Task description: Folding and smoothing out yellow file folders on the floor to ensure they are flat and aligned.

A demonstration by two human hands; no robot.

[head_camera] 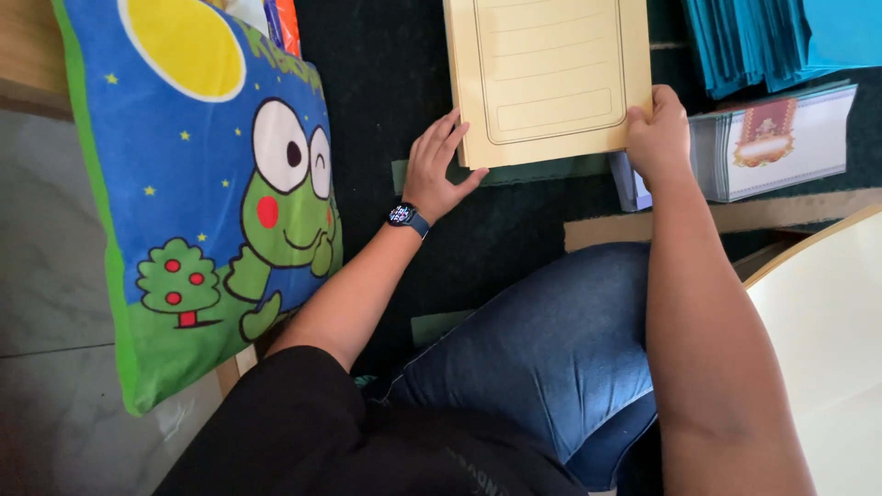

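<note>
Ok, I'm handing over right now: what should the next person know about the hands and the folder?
Left hand: open, flat at the yellow folder's lower left corner, touching its edge.
Right hand: gripping the folder's lower right corner.
Folder: closed, lying on the dark mat.
Nearby: stack of printed sheets to the right, teal folders above it, frog pillow to the left.
Done or left: cannot tell from this view.

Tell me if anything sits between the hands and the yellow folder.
Nothing does. The left hand rests against the folder at its lower left corner, and the right hand grips its lower right corner.
</note>
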